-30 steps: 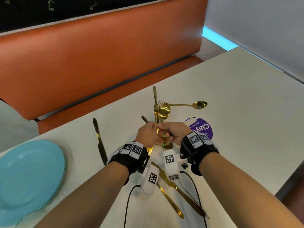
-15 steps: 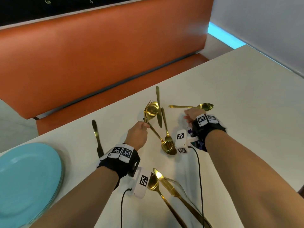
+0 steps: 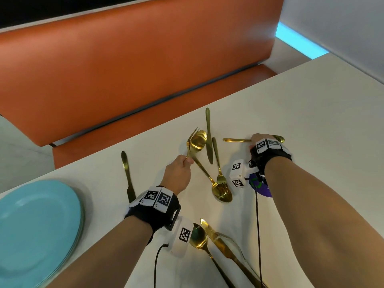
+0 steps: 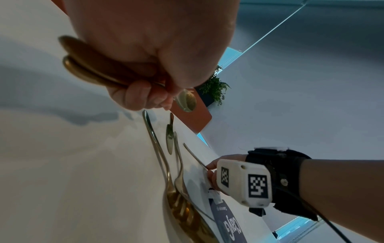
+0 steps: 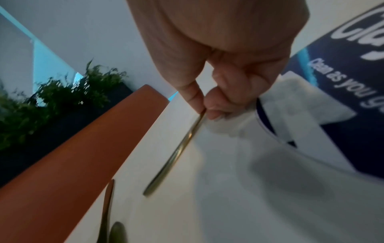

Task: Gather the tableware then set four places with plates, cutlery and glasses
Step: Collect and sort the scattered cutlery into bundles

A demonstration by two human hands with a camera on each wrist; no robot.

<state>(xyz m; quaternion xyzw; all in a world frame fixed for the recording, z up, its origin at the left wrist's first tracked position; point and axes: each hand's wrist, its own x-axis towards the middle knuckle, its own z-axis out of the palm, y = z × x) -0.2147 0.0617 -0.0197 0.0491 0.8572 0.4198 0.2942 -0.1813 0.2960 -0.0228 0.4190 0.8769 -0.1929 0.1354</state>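
Observation:
My left hand (image 3: 186,161) grips a gold fork and spoon (image 3: 197,139) together by their handles, heads raised above the white table (image 3: 311,142). The left wrist view shows the fingers (image 4: 145,95) curled round both handles (image 4: 87,67). My right hand (image 3: 255,139) is at the far right, where thumb and forefinger pinch the handle of another gold spoon (image 3: 234,140) lying on the table. That pinch (image 5: 204,110) on the spoon handle (image 5: 176,154) shows in the right wrist view. A stack of light blue plates (image 3: 37,229) sits at the left.
Loose gold cutlery lies between my hands: a knife (image 3: 208,136), a fork (image 3: 218,163) and a spoon (image 3: 221,192). A dark knife (image 3: 127,175) lies beside the plates. Another spoon (image 3: 198,239) and knife (image 3: 220,244) lie near me. A purple sticker (image 3: 260,187) sits under my right wrist. An orange bench (image 3: 124,69) runs behind.
My right hand left the fork and spoon, moved right and took the far spoon's handle. My left hand kept the fork and spoon and shifted slightly left.

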